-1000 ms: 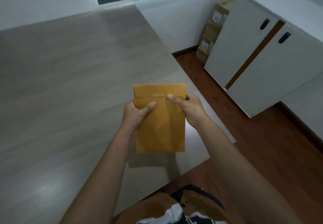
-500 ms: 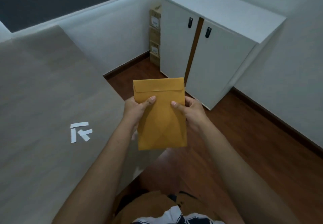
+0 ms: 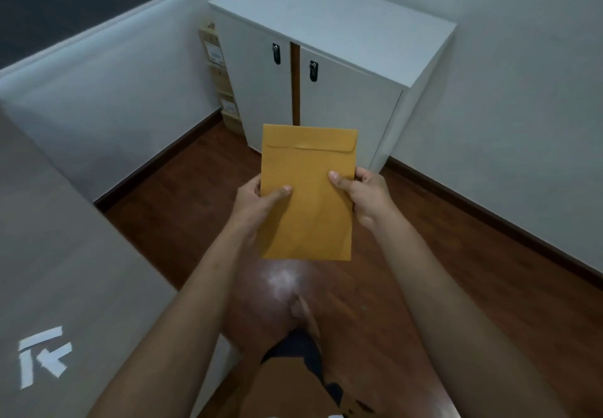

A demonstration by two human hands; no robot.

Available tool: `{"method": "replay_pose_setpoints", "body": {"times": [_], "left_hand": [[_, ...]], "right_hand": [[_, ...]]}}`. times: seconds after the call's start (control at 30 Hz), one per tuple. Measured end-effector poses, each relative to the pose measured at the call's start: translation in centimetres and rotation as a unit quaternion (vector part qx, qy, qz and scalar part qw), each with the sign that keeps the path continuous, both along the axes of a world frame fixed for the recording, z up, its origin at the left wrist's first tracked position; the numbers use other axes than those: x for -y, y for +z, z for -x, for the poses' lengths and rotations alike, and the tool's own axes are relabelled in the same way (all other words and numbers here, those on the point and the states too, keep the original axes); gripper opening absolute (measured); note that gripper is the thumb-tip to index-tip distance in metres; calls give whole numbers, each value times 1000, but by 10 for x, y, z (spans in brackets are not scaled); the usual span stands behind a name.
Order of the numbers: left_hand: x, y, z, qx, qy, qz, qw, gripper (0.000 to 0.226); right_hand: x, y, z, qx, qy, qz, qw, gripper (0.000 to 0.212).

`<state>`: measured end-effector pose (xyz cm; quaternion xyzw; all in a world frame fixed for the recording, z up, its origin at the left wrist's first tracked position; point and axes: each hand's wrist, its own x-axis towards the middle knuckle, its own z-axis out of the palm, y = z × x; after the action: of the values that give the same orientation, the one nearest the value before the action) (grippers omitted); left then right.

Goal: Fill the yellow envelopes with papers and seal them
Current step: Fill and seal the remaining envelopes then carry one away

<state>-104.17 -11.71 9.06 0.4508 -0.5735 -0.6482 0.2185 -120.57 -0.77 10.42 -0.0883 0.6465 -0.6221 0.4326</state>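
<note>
A yellow envelope (image 3: 308, 189) is held upright in front of me, over the wooden floor, its flap folded down at the top. My left hand (image 3: 257, 199) grips its left edge with the thumb across the front. My right hand (image 3: 365, 194) grips the right edge the same way. Whatever is inside the envelope is hidden, and no loose papers are in view.
A grey table (image 3: 49, 254) fills the left side, with white paper strips (image 3: 42, 355) lying near its front. A white two-door cabinet (image 3: 326, 59) stands straight ahead against the wall, with stacked cardboard boxes (image 3: 222, 85) to its left. Dark wooden floor (image 3: 489, 287) lies below.
The view has swung right, away from the table toward the cabinet. The envelope stays in both hands, which now hold it lower down its sides, over the floor instead of the tabletop.
</note>
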Motion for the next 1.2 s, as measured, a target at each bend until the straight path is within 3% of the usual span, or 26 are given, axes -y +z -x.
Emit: {"method": "replay_pose_setpoints", "body": {"times": [0.33, 0.77, 1.2], "left_hand": [[127, -3, 137, 17, 11, 2, 1000, 37], [281, 17, 303, 53, -30, 23, 998, 25], [380, 33, 387, 45, -71, 30, 996, 18]], "right_hand": [[121, 11, 127, -47, 1, -35, 998, 37], [257, 18, 285, -83, 22, -93, 992, 33], [330, 18, 341, -85, -3, -140, 986, 45]]}}
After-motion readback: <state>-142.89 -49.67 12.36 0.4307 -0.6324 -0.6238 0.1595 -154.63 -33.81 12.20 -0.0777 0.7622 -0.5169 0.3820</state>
